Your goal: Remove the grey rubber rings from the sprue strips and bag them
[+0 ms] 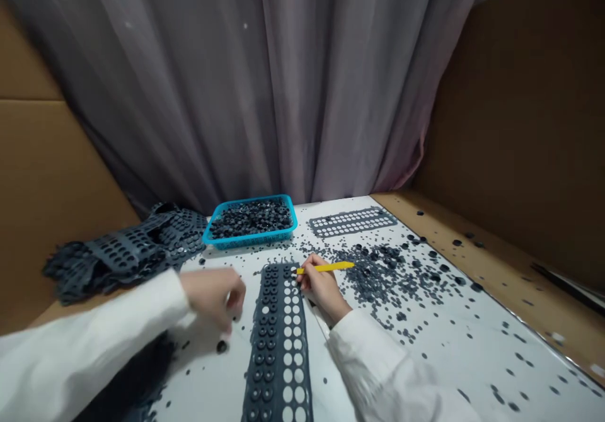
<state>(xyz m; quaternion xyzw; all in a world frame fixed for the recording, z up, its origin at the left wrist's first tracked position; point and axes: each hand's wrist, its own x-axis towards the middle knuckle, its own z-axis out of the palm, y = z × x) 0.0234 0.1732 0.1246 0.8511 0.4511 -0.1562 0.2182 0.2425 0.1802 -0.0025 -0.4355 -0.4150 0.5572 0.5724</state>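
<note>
My right hand (322,285) is closed around a slim yellow pen-shaped tool (336,266). The tool's left end is at the top of a dark grey perforated strip (280,353), which runs lengthwise in front of me. Small round black pieces with center holes sit in the strip's left rows and at the top of its right rows; the other right-hand holes show white. Left of the strip, my left hand (215,296) hovers with its thumb and bent fingers apart, slightly blurred. Just below its fingertips lies a loose black round piece (222,346) on the white table.
A blue basket (250,240) full of black pieces stands at the back. Perforated grey sheets (127,249) are heaped at left. Another perforated strip (352,222) lies back right. Small dark discs (378,274) are scattered right. Cardboard walls (515,126) and a grey curtain (283,82) enclose the table.
</note>
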